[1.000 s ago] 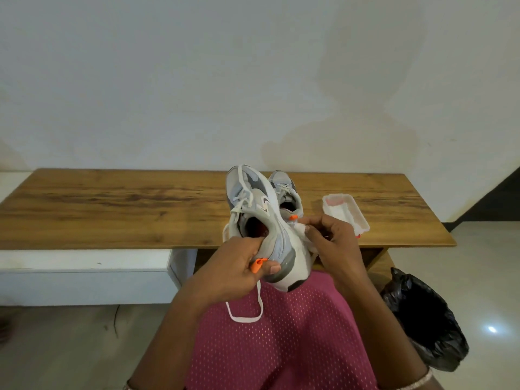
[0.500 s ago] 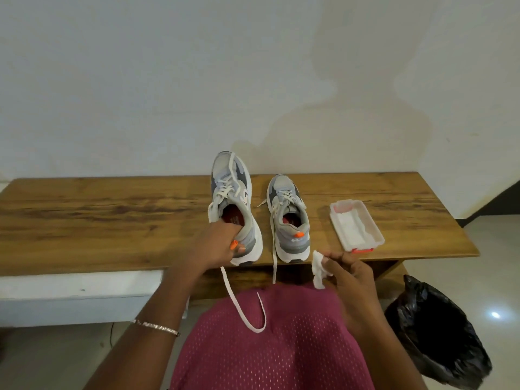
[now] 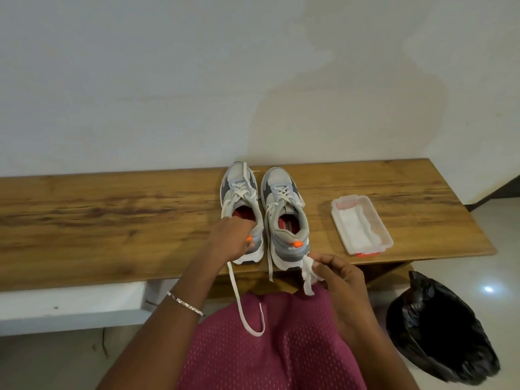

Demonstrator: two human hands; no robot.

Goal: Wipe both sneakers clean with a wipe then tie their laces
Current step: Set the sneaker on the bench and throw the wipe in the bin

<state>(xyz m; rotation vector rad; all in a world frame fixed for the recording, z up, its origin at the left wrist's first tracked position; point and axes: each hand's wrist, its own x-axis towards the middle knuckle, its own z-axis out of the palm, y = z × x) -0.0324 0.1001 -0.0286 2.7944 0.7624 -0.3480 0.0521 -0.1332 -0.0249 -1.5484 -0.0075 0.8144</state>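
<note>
Wipe (image 3: 309, 273) hangs pinched by the right hand (image 3: 337, 274), just beside the heel of the free sneaker (image 3: 282, 192); the left hand (image 3: 229, 240) grips the other sneaker (image 3: 239, 187).

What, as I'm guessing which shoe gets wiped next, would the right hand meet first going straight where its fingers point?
Likely the white heel of the right-hand grey-and-white mesh sneaker, just ahead of the right hand pinching the crumpled white wipe; depth unclear.
</note>
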